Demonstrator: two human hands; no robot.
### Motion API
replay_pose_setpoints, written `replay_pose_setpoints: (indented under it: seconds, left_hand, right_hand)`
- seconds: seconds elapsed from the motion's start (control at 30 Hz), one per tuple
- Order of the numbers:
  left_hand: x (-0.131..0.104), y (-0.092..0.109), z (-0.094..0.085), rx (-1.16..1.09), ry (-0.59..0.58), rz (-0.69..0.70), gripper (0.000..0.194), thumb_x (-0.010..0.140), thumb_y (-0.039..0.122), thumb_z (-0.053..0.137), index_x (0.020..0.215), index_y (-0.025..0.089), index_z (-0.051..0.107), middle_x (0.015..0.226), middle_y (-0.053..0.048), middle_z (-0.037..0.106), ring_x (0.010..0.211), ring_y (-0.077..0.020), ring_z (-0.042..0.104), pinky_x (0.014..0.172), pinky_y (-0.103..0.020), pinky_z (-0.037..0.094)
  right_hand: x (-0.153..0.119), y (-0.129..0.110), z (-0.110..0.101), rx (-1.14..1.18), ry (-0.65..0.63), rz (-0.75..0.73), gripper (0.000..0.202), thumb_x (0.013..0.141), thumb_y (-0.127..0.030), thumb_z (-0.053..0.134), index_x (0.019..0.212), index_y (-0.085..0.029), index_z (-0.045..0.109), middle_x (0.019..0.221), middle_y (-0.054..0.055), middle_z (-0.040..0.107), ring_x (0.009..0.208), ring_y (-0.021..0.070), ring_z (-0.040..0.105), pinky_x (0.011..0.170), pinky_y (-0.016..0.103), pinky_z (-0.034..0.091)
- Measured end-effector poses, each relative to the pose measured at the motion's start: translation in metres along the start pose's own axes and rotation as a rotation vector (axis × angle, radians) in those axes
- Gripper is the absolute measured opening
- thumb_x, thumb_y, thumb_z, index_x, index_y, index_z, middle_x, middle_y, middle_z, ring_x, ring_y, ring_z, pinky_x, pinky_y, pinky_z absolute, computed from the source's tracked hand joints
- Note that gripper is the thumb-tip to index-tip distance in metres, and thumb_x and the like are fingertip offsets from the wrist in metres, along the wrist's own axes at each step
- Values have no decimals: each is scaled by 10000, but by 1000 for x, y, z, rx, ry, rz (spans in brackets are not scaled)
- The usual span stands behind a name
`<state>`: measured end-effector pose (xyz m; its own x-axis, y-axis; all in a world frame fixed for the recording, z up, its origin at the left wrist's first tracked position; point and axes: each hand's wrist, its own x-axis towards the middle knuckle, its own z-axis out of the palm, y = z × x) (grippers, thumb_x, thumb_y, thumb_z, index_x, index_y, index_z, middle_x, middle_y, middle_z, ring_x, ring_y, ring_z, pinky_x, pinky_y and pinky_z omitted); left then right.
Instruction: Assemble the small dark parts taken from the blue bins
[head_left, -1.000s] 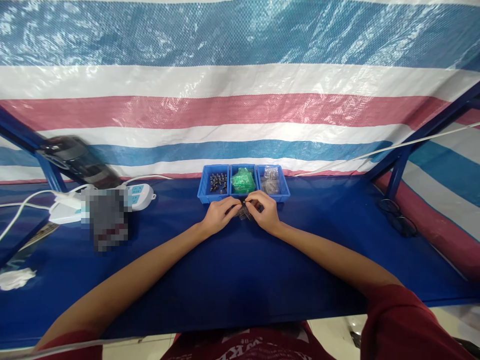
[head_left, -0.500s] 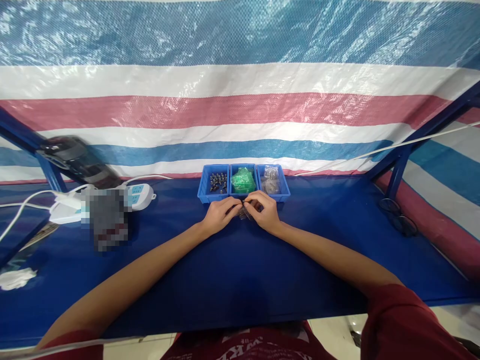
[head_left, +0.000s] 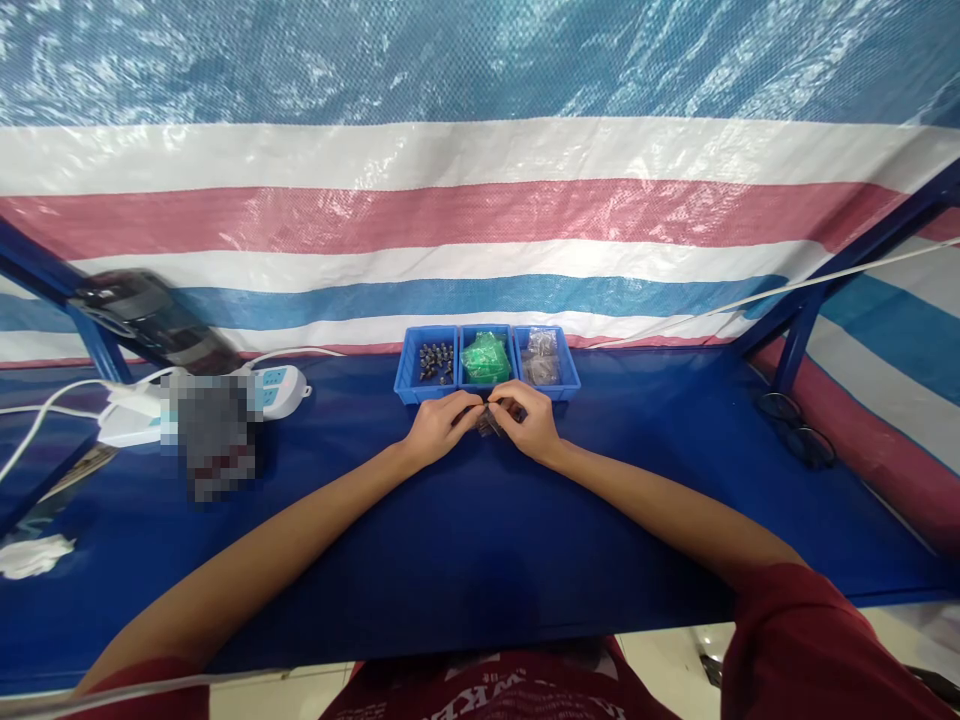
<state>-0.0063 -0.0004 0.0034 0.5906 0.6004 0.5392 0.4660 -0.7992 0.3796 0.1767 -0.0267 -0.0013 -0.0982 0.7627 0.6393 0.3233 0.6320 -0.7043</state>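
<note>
My left hand (head_left: pixel 442 425) and my right hand (head_left: pixel 529 420) meet at the middle of the table, fingertips pinched close together. Between them they hold a small clear plastic bag (head_left: pixel 489 424); anything inside it is too small to make out. Just beyond my fingers stand three blue bins side by side. The left bin (head_left: pixel 406 383) has several small dark metal parts (head_left: pixel 436 362) in it. Green plastic bags (head_left: pixel 485 358) fill the middle bin. In the right bin (head_left: pixel 568 378) lie clear small bags (head_left: pixel 541 360) with a greyish look.
A white power strip (head_left: pixel 281 392) with cables lies at the left, beside a pixelated dark object (head_left: pixel 217 440). Behind it leans a dark bottle (head_left: pixel 161 320). Crumpled white tissue (head_left: pixel 34 556) sits far left; eyeglasses (head_left: pixel 796 430) lie far right. A striped sheet (head_left: pixel 480 220) hangs behind.
Both hands stay in nearly the same place, still pinching the small bag. The view has shifted very slightly.
</note>
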Motion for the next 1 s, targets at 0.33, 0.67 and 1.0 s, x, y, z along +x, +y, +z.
replay_pose_setpoints:
  seconds: [0.33,0.67,1.0]
  left_hand:
    - [1,0,1,15,-13,-8,212,937,288,434,972,163,602,879,-45,664,767,-127,628,653,-214,453]
    - [0,-2,2,24,-14,-25,210,929,306,450,976,166,599,880,-43,665,761,-127,630,649,-213,455]
    - [-1,-2,3,39,-2,-25,196,920,307,471,983,165,591,859,-34,670,715,-119,626,611,-208,440]
  right_hand:
    - [0,1,0,2,-5,-2,131,862,-290,523,865,-189,607,832,54,623,589,123,543,564,268,468]
    - [0,0,0,10,-5,4,117,862,-280,529,864,-192,606,807,45,618,579,119,530,557,261,464]
    - [1,-1,1,23,-8,17,126,861,-281,537,850,-183,614,761,31,611,574,114,533,554,251,450]
